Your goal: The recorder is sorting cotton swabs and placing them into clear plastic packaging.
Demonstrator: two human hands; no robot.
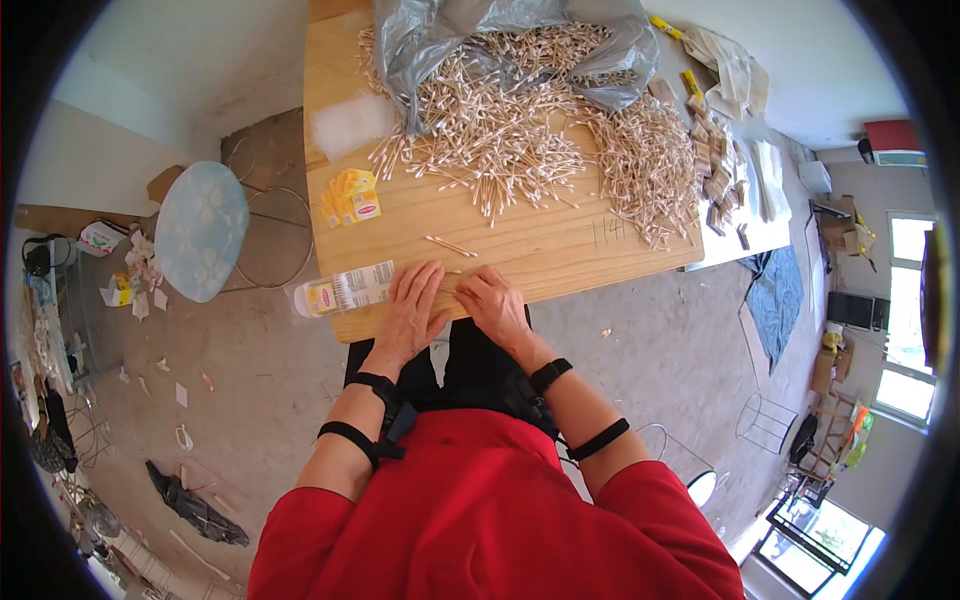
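Observation:
A clear plastic packet of cotton swabs [362, 287] with a yellow and white card lies along the near left edge of the wooden table. My left hand [408, 310] covers its right end, fingers over the top and thumb at the side, closed on it. Just to the right, my right hand [492, 308] is closed with its fingertips pinched together at the table edge; what they hold is hidden. Between the hands lies the tip of a swab [453, 271]. A few loose cotton swabs [451, 246] rest a little farther up the table.
A large heap of cotton swabs [490, 140] spills from a grey plastic bag [400, 50] across the table [450, 215]. Yellow cards [350, 197] and clear bags [352, 126] lie at left. Bundled swabs [722, 170] sit beyond the right side. A round stool [200, 232] stands left.

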